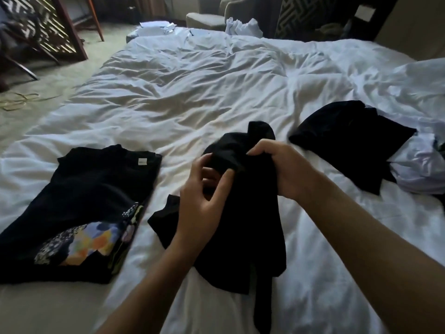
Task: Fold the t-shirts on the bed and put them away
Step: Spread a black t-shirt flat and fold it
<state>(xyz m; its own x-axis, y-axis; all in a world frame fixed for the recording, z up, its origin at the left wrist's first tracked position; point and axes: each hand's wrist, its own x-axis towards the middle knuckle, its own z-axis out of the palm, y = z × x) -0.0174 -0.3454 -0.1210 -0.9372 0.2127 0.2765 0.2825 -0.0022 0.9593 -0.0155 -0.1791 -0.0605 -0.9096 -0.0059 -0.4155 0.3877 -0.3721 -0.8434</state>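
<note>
Black cotton fills both hands: a crumpled plain black t-shirt (243,213) is lifted just above the bed with the rumpled white duvet (192,92), its lower part draping down onto the cover. The left hand (202,203) has its grip narrow, thumb and fingers pinching a fold near the shirt's top. The right hand (277,167) has its grip curled round bunched cloth beside it. Left of the held shirt a folded black t-shirt with a colourful floral print (79,213) lies flat on the duvet. Right of the held shirt lies a loose heap of black garment (346,138), touching crumpled white cloth (419,165).
</note>
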